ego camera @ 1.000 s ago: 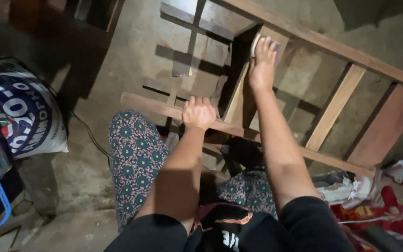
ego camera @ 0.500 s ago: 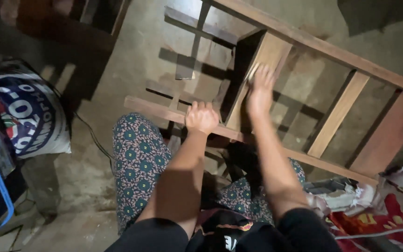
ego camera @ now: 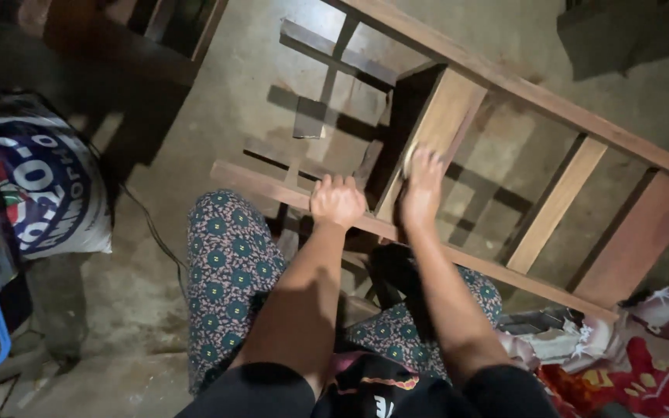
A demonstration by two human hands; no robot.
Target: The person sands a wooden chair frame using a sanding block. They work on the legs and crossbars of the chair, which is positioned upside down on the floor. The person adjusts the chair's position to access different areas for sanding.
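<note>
My right hand (ego camera: 421, 190) has slid down the pale upright slat (ego camera: 433, 131) since a second ago: then it pressed near the slat's top end, and now it lies flat on the lower part, just above the near rail (ego camera: 272, 188) of the wooden frame (ego camera: 551, 101). The fingers are spread and laid against the wood, and something pale shows under the palm, though I cannot tell what it is. My left hand (ego camera: 337, 200) has stayed where it was, curled tight over the near rail just left of that slat, holding the frame steady.

The frame lies tilted across the concrete floor (ego camera: 218, 116), its far rail running away to the upper right, with two more slats to the right of the one I touch. My patterned trouser knees (ego camera: 230, 255) sit just under the near rail. Left of the frame stands a printed white sack (ego camera: 48, 193); below its right end lie crumpled paper scraps (ego camera: 559, 340) on a red cloth (ego camera: 644, 379).
</note>
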